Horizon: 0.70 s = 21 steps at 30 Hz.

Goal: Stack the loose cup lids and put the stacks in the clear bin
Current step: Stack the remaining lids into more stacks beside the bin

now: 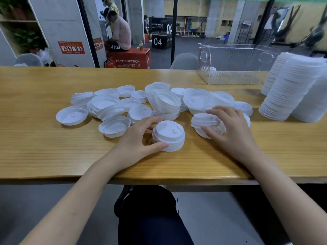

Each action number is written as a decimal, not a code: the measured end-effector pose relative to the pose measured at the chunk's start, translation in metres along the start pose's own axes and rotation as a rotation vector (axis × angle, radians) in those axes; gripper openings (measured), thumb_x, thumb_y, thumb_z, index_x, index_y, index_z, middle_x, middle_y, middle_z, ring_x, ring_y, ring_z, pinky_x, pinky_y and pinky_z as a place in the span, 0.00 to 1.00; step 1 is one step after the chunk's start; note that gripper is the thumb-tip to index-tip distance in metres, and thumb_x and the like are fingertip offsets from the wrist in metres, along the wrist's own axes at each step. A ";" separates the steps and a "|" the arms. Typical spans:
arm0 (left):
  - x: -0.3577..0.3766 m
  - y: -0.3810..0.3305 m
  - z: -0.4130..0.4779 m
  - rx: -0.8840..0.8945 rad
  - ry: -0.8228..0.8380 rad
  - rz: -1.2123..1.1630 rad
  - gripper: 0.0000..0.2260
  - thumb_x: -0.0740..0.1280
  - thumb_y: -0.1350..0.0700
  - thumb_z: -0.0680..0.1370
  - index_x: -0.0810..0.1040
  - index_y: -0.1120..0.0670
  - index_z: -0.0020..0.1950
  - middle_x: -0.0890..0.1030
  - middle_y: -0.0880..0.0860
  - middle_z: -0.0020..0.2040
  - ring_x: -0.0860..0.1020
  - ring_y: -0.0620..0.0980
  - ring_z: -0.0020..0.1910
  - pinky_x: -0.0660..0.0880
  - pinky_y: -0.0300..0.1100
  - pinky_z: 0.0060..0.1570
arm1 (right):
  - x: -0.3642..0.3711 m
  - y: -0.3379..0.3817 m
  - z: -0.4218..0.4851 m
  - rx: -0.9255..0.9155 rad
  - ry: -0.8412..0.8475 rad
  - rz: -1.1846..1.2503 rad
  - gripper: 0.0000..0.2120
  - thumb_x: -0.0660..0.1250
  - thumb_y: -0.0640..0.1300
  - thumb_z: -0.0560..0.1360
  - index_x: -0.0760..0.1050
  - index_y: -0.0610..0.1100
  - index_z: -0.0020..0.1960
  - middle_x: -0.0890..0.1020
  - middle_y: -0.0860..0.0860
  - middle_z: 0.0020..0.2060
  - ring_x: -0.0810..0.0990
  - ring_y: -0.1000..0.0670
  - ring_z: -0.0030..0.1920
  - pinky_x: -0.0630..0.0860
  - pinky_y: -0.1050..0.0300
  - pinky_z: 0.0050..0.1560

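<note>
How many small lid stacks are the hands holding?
2: the centre stack in the left hand, the right stack in the right hand. More may hide in the pile.

Left grip and right grip bare-fingered on bare forearms, plain dark navy trousers over the legs.

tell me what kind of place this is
Likely a gym or fitness studio: a red PLYOSOFTBOX box, black numbered jump boxes and a wide open floor beyond the wooden table.
</note>
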<state>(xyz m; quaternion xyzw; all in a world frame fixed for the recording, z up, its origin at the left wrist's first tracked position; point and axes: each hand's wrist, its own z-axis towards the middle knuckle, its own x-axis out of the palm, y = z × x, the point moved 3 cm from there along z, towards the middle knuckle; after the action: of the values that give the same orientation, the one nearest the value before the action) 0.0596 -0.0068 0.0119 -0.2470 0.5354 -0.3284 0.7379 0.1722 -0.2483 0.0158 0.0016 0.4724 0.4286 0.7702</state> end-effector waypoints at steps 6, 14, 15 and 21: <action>-0.001 0.001 -0.002 0.031 -0.041 0.015 0.27 0.77 0.48 0.69 0.73 0.44 0.66 0.77 0.39 0.61 0.75 0.39 0.59 0.71 0.32 0.60 | 0.007 0.003 -0.001 0.007 0.067 -0.117 0.24 0.68 0.57 0.75 0.74 0.52 0.68 0.73 0.51 0.68 0.66 0.41 0.67 0.67 0.41 0.64; 0.000 0.000 -0.001 0.041 -0.027 0.016 0.36 0.80 0.55 0.67 0.68 0.46 0.72 0.76 0.46 0.61 0.76 0.38 0.58 0.70 0.30 0.60 | 0.018 0.065 0.000 -0.251 0.268 -0.035 0.32 0.60 0.72 0.69 0.73 0.57 0.68 0.77 0.57 0.63 0.66 0.49 0.61 0.66 0.49 0.62; 0.000 -0.001 -0.002 0.043 -0.026 0.014 0.37 0.80 0.56 0.68 0.68 0.48 0.73 0.76 0.46 0.61 0.77 0.37 0.57 0.70 0.29 0.60 | 0.022 0.070 0.002 -0.236 0.320 -0.037 0.32 0.61 0.72 0.68 0.72 0.58 0.68 0.78 0.57 0.61 0.66 0.50 0.59 0.66 0.49 0.61; -0.001 -0.002 -0.003 0.033 -0.028 0.010 0.37 0.79 0.56 0.69 0.66 0.48 0.73 0.76 0.46 0.60 0.78 0.38 0.54 0.71 0.29 0.59 | 0.019 0.069 0.011 -0.093 0.274 0.306 0.20 0.72 0.59 0.73 0.78 0.54 0.62 0.81 0.56 0.54 0.72 0.53 0.56 0.67 0.64 0.57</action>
<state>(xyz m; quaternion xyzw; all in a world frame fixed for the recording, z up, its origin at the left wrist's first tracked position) 0.0556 -0.0077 0.0132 -0.2365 0.5206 -0.3299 0.7512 0.1384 -0.1872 0.0361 -0.0203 0.5466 0.5582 0.6239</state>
